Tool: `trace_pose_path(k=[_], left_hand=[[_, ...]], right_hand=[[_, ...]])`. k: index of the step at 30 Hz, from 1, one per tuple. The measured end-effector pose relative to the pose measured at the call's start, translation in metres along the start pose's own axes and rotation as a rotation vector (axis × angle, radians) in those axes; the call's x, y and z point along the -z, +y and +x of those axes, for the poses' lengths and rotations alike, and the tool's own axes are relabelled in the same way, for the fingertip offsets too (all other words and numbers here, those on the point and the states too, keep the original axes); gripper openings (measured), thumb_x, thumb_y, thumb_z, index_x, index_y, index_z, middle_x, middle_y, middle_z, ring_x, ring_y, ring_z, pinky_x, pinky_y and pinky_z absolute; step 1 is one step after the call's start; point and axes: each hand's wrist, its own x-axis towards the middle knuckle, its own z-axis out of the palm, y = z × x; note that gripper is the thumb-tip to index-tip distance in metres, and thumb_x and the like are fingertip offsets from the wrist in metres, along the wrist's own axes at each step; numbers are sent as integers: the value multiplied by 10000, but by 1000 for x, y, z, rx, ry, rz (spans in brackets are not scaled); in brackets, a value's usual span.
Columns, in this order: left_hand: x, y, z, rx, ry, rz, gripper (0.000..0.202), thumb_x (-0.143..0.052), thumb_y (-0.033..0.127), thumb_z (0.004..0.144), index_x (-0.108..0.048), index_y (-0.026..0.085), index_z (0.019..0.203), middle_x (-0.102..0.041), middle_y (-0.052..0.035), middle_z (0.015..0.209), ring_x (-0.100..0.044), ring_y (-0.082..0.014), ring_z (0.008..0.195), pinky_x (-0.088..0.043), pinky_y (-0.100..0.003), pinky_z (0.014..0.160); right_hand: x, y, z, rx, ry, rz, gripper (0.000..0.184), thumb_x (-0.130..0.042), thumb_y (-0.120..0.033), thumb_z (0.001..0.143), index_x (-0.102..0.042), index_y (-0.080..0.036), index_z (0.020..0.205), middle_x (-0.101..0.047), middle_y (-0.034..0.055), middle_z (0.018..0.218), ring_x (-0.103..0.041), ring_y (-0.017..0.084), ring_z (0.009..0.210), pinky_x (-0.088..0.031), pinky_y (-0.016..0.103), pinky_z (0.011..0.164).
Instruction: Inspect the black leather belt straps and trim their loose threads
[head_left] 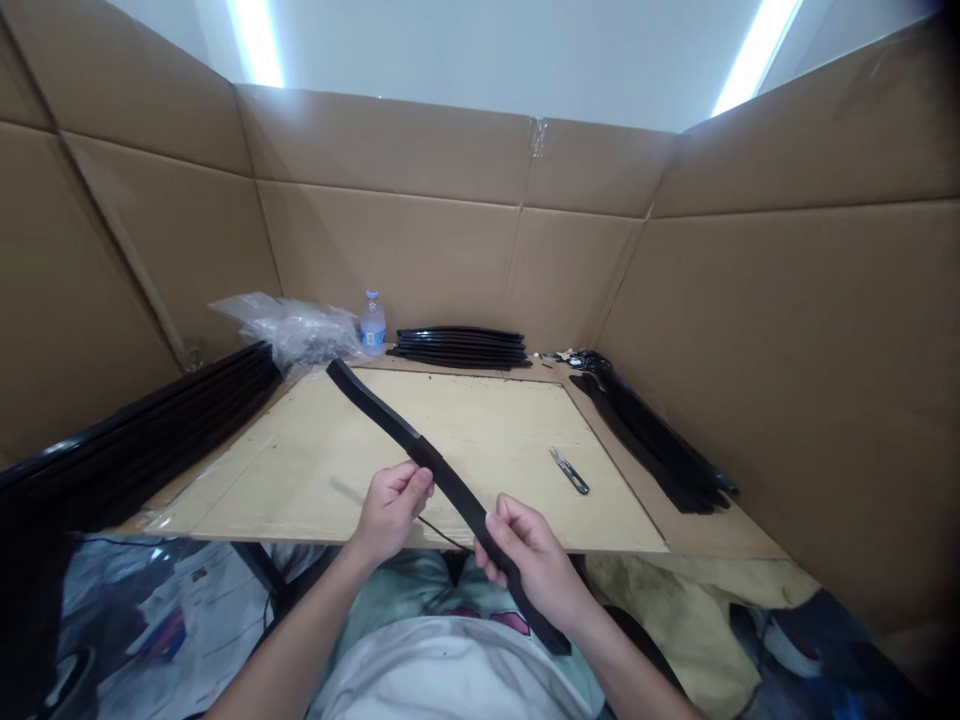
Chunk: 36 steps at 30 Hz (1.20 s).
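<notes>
- Left edge of the frame: long dark strips with glossy edges [150, 430], laid lengthwise in a heap, probably to stay within reach.
- Upper left of centre: crumpled clear plastic bag [292, 330] beside clear, blue-capped plastic bottle [373, 325], pushed back, seemingly out of the way.
- Left hand [391, 505], centre: pinches the strip's edge near mid-length, thumb against forefinger, seemingly to steady the end of the matte covering.
- Long, curved black strip [457, 490]: slants from centre left to lower centre, lifted above the board, likely for a close look and free turning.
- Upper centre: neat stack of slim, glossy black strips [461, 347].
- Right hand [529, 555], lower centre: closes around the lower part, thumb on top, fingers curled beneath.
- Right of centre: small black-handled metal snips [570, 472] on pale wooden board [600, 520], apparently parked near the right hand.
- Right: flat black strips [652, 440], loosely piled.
</notes>
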Motion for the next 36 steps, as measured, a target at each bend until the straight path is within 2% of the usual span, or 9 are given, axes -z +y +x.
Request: trace_pose_path(k=[6,10,13,19,22,25,28,32,36], left_hand=[[6,1,1,-64,-101,67,395,-566,503,780,-531,127,666,-338,58,478,-266,-58,428,-206,-189,407],[6,10,-2,-128,-237,142,421,-559,512,776,-573,108,658,-415,30,500,-340,-75,462,-280,-197,442],[5,14,-4,-170,-293,175,390,-556,469,793,-604,99,680,-461,12,535,-373,-81,479,-304,-200,455],[4,13,-3,-204,-146,202,405,-550,426,803,-509,130,529,-337,45,462,-282,-68,439,-247,-205,428],[2,15,-2,-216,-46,300,425,-531,377,821,-427,146,481,-307,46,466,-275,-70,453,-242,-206,434],[0,16,-1,-193,-35,333,367,-533,345,824,-471,138,527,-384,34,502,-341,-77,485,-283,-198,459],[-2,17,-2,-138,-135,237,241,-583,348,792,-597,118,722,-561,-9,634,-481,-112,580,-389,-211,549],[-4,21,-6,-133,-158,283,248,-562,339,810,-602,114,715,-573,-13,628,-501,-122,595,-402,-217,572],[-7,26,-9,-169,-113,395,338,-512,338,834,-497,135,563,-430,30,504,-378,-82,482,-315,-199,471]], right_hand=[[6,2,3,25,-5,-164,263,-660,-329,783,-542,-165,951,-559,-10,734,-515,98,647,-410,220,587],[5,2,-1,-115,-168,-138,272,-720,-326,711,-517,-156,777,-529,-20,736,-538,99,566,-462,245,529],[2,4,-5,-178,-186,-43,344,-728,-325,699,-419,-182,745,-556,-23,731,-583,121,530,-478,248,450],[-2,-1,-7,-84,-146,-49,312,-602,-354,824,-343,-198,749,-614,-9,644,-460,50,396,-294,146,344],[-4,-2,-7,-8,-79,-76,254,-497,-371,892,-394,-178,764,-586,-9,686,-429,35,457,-313,164,414],[-5,0,-6,-20,-17,-98,208,-497,-379,891,-470,-190,974,-539,-19,740,-436,47,501,-348,177,437],[-5,1,-5,-46,48,-135,367,-584,-368,836,-464,-225,1152,-478,-19,801,-452,58,550,-391,178,435],[-5,0,-5,-54,3,-128,266,-630,-384,789,-523,-171,906,-482,-17,758,-475,76,552,-447,195,411],[-7,0,-6,-60,16,-32,353,-686,-367,741,-375,-205,777,-513,-58,636,-512,84,472,-430,190,381]])
